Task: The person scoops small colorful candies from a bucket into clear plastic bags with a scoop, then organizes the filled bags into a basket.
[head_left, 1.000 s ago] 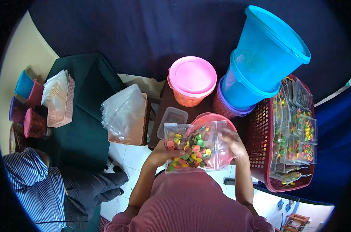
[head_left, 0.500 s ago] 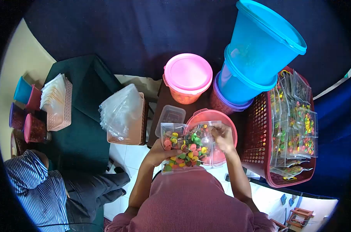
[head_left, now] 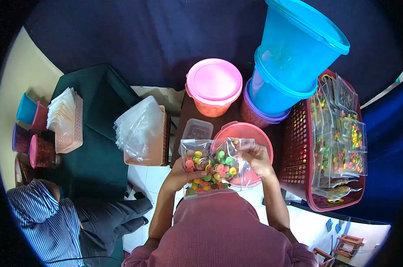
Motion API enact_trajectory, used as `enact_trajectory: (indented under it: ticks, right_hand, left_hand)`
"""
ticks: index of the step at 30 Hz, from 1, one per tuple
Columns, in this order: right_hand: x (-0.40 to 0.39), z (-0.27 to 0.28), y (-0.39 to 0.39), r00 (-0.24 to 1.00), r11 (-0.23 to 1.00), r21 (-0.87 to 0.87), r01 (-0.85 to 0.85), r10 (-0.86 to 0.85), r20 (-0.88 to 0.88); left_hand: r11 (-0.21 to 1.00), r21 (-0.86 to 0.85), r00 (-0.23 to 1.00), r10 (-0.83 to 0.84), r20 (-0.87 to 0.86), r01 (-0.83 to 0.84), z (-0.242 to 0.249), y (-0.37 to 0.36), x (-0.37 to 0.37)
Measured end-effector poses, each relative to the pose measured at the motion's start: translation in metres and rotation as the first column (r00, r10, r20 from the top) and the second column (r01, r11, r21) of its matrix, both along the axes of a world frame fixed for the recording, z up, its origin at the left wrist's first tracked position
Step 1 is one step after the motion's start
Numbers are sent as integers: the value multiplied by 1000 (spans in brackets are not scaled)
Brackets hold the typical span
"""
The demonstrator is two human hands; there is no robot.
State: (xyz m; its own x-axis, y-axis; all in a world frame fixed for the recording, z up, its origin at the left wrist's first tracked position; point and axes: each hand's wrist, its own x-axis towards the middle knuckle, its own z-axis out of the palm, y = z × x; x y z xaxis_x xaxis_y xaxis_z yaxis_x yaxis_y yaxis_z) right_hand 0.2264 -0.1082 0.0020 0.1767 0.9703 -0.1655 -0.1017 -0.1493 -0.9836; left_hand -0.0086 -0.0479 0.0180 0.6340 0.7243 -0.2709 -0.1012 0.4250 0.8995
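A clear plastic bag (head_left: pixel 220 171) of red, green, yellow and brown button-shaped candies is held up in front of my chest. My left hand (head_left: pixel 182 177) grips its left side, with the thumb lying across the front. At the upper right edge, the fingers of my right hand (head_left: pixel 258 163) pinch the plastic. Behind the bag is a pink bowl (head_left: pixel 238 129), partly covered by the bag and my right hand. A small clear plastic container (head_left: pixel 198 129) sits to the bowl's left.
A pink-lidded tub (head_left: pixel 214 82) and stacked blue tubs (head_left: pixel 294 49) stand behind. On the right is a red basket (head_left: pixel 295 155) of filled bags. Empty bags (head_left: pixel 139 127) lie in a basket to the left. A person in a striped shirt (head_left: pixel 46 227) is at the far left.
The bag has shifted very slightly left, and my right hand's fingers have moved a little along its upper edge. Both hands keep their hold. The whole view has tilted slightly.
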Motion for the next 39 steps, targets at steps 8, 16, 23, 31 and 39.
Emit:
enact_trajectory:
  ticks: [8, 16, 23, 31, 39]
  right_hand:
    - [-2, 30, -11, 945, 990, -75, -122, 93, -313]
    - [-18, 1, -16, 999, 999, 36, 5, -6, 36]
    - [-10, 25, -23, 981, 990, -78, -118, 104, -162]
    - [-22, 10, -29, 998, 998, 38, -59, 58, 7]
    - [-5, 21, -40, 952, 961, -15, -277, 272, -143]
  left_hand:
    - [993, -104, 992, 35, -118, -47, 2, -3, -11]
    - [995, -16, 995, 102, -23, -102, 20, -10, -3]
    - [991, -14, 991, 130, -28, -131, 9, -10, -12]
    - [989, 51, 990, 140, -2, -140, 12, -15, -6]
    - [985, -5, 985, 172, 7, -172, 15, -21, -11]
